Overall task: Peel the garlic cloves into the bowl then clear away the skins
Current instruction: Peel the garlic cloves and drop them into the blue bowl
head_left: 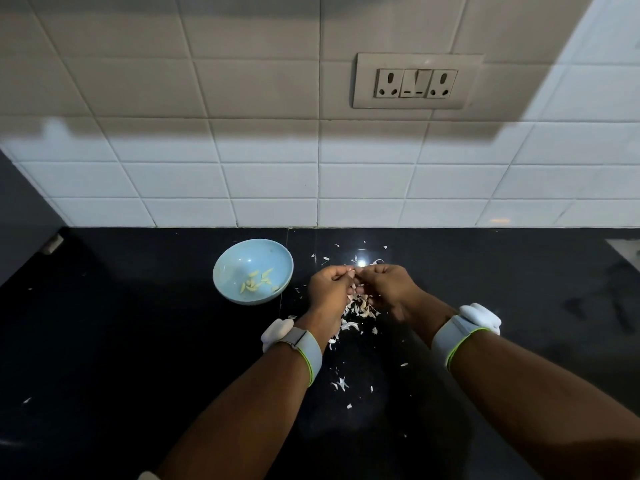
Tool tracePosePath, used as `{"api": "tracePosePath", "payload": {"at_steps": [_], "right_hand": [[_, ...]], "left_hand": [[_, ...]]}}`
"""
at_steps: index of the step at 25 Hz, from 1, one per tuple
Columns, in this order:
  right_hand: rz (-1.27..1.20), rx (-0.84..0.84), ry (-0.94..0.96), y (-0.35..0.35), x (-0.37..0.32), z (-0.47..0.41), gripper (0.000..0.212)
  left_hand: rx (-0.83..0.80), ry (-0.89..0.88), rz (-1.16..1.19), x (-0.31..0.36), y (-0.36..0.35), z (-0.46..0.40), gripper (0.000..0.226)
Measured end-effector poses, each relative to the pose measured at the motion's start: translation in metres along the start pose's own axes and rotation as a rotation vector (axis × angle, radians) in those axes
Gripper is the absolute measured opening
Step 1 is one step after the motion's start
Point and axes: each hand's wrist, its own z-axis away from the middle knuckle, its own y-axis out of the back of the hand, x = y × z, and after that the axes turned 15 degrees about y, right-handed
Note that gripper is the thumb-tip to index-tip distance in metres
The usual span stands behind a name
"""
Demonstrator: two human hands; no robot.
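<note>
Both hands, left hand point(329, 287) and right hand point(382, 285), meet in a curled grip, apparently pinching one garlic clove point(354, 271). Peel over the skins point(360, 308); the bowl point(227, 271) waits at nine o'clock on the surface point(138, 341).

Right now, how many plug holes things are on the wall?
2 sockets: one socket sits at the left end of the wall plate, the other socket at the right end, with switches between them.

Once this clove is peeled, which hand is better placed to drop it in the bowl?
Left, probably. The left hand is nearer the blue bowl, which sits just to its left. The right hand would have to cross over it. Both pinch the garlic clove.
</note>
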Motion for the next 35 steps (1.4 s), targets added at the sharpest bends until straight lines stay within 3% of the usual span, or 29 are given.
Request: {"api": "tracePosePath", "payload": {"at_steps": [4,7,12,14,19,26,31,35], "right_hand": [[0.200,0.017,0.023,0.027,0.007,-0.006,0.009],[0.386,0.012,0.010,0.050,0.019,-0.008,0.014],[0.350,-0.028,-0.057,0.065,0.035,-0.007,0.013],[0.330,-0.040,-0.089,0.067,0.035,-0.008,0.013],[0.329,-0.056,-0.159,0.068,0.032,-0.013,0.016],[0.412,-0.023,-0.198,0.061,0.028,-0.017,0.019],[0.587,-0.014,-0.137,0.055,0.034,-0.020,0.010],[0.470,-0.010,-0.121,0.059,0.037,-0.015,0.019]], "left_hand": [[0.162,-0.050,-0.191,-0.009,0.001,-0.010,0.005],[0.250,-0.092,-0.447,-0.014,0.004,-0.013,0.025],[0.263,-0.127,-0.715,-0.017,-0.001,-0.012,0.022],[0.224,-0.146,-0.741,-0.019,-0.002,-0.012,0.030],[0.115,-0.214,-0.782,-0.025,-0.003,-0.012,0.019],[0.124,-0.203,-0.741,-0.028,-0.012,-0.018,0.018],[0.143,-0.167,-0.684,-0.030,-0.018,-0.023,0.019],[0.141,-0.135,-0.611,-0.027,-0.020,-0.026,0.016]]}}
